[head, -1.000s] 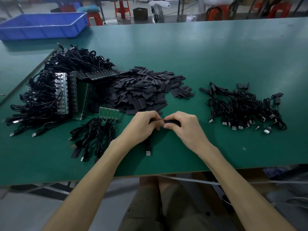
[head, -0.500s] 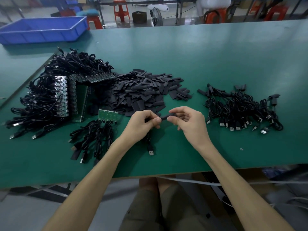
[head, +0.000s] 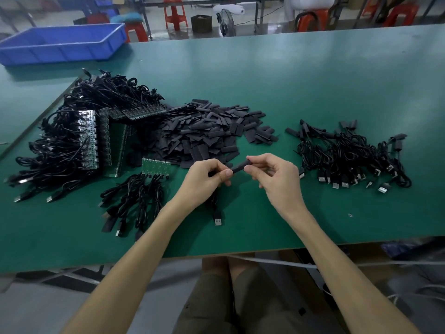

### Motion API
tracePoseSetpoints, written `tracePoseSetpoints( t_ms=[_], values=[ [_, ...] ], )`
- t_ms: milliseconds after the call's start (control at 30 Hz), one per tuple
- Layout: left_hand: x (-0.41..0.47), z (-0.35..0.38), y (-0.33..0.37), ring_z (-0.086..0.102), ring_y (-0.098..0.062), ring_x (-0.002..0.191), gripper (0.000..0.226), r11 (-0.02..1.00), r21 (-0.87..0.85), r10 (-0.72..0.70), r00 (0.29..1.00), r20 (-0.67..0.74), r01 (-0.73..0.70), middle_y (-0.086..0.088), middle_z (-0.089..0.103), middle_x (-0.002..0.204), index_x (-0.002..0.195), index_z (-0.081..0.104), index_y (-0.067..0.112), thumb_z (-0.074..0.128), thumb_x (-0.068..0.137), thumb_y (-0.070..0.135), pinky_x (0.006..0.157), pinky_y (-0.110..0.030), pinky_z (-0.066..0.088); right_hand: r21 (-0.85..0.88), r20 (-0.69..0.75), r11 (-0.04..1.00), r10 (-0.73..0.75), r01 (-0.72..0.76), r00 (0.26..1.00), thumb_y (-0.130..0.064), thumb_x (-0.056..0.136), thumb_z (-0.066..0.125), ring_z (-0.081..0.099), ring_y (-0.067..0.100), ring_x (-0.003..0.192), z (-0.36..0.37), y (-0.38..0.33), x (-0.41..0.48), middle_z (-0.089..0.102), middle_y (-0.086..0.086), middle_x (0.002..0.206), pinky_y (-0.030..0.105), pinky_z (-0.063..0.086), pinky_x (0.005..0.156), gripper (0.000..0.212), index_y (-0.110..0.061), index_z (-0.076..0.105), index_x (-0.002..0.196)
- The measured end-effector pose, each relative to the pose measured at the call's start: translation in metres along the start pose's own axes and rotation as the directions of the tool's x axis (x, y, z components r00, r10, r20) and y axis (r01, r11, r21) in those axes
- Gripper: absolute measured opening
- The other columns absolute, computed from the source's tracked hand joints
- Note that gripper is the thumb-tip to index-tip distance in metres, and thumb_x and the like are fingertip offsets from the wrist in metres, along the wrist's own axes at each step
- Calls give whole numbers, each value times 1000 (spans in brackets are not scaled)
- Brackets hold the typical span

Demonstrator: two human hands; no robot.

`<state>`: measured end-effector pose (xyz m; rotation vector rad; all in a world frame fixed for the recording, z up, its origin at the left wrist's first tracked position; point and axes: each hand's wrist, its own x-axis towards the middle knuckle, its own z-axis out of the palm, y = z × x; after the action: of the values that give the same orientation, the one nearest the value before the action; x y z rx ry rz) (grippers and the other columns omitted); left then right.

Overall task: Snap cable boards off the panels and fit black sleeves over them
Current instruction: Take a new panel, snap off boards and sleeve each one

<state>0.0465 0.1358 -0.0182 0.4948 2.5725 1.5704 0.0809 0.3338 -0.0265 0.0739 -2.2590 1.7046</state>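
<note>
Both hands meet above the table's front middle. My left hand (head: 207, 177) pinches the cable end, and its black cable with a USB plug (head: 218, 219) hangs down to the table. My right hand (head: 277, 177) pinches a black sleeve (head: 238, 167) that spans the gap between the two hands. The board inside the sleeve is hidden. A small green panel (head: 156, 166) with cables attached lies left of my left hand. A heap of loose black sleeves (head: 207, 131) lies behind the hands.
A big pile of panels with cables (head: 79, 138) fills the left. A pile of sleeved cables (head: 349, 157) lies on the right. A blue bin (head: 60, 42) stands at the far left. The green table's (head: 313, 80) front edge is near my forearms.
Both hands have lifted off the table and drawn slightly apart. The sleeve now shows between the fingertips, where before the hands were pressed together over it.
</note>
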Motion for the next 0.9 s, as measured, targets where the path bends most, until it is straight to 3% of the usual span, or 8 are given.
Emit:
tracePoseSetpoints(
  t_ms=[133, 367, 700, 900],
  values=[
    [0, 0, -1, 61, -13, 69, 13, 1000, 13, 9, 1000, -1, -9, 8, 74, 75, 85, 69, 20, 68, 97, 25, 74, -44, 53, -22, -13, 1000, -13, 13, 1000, -12, 93, 75, 71, 9, 72, 0, 2, -1, 77, -4, 85, 25, 54, 58, 18, -17, 77, 110],
    [-1, 1, 3, 61, -6, 68, 15, 998, 42, 39, 999, 8, -39, 7, 74, 76, 90, 72, 14, 68, 97, 27, 69, -28, 49, -78, 26, 996, -28, 30, 999, -11, 96, 71, 74, 14, 77, 2, 2, -1, 77, -5, 84, 27, 56, 64, 27, -12, 74, 123],
    [-3, -2, 4, 67, -23, 76, 14, 997, 63, 38, 999, 5, -38, 6, 74, 74, 91, 72, 14, 69, 97, 27, 75, -40, 52, -67, 66, 998, -15, 20, 998, -10, 95, 71, 75, 8, 80, 2, 0, -2, 78, -3, 88, 19, 53, 67, 28, -9, 74, 123],
    [-4, -2, 2, 66, -15, 73, 14, 998, 53, 37, 999, 15, -38, 6, 74, 75, 91, 72, 14, 69, 97, 27, 75, -36, 52, -33, 87, 999, 1, 2, 996, -8, 96, 71, 76, 9, 80, 1, -1, -2, 78, 1, 92, 20, 55, 62, 28, -7, 73, 123]
  ],
)
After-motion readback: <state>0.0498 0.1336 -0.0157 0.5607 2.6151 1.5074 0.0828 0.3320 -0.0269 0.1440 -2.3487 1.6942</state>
